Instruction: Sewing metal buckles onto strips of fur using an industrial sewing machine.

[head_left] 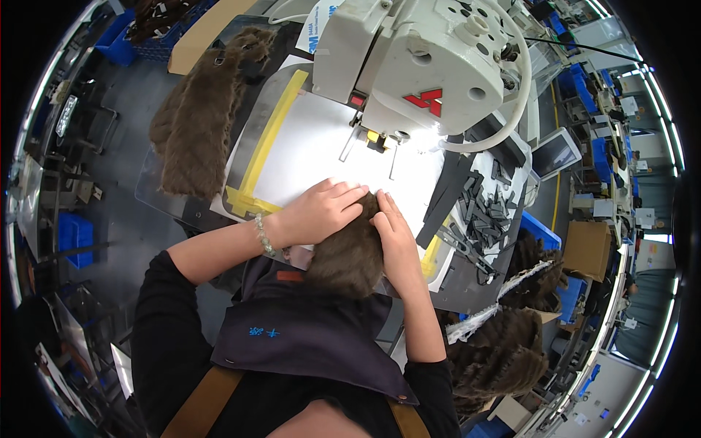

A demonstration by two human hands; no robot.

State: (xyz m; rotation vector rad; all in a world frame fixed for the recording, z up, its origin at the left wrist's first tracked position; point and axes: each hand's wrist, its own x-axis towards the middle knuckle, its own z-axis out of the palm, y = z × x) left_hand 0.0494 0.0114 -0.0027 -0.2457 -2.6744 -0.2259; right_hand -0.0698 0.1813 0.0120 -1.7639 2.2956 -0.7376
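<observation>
Your 2 hands touch 1 brown fur piece (349,259) at the near edge of the white work surface (310,135), nearer you than the sewing machine (431,66). Your left hand (327,212), fingers together, covers its far left side; your right hand (396,237) bears on its right. I cannot tell whether either pinches it. Black strips (482,212) lie right.

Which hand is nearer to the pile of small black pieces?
Right. The right hand is at the right side of the brown fur piece, left of the black pieces; the left hand is farther away, at the fur's left side.
</observation>
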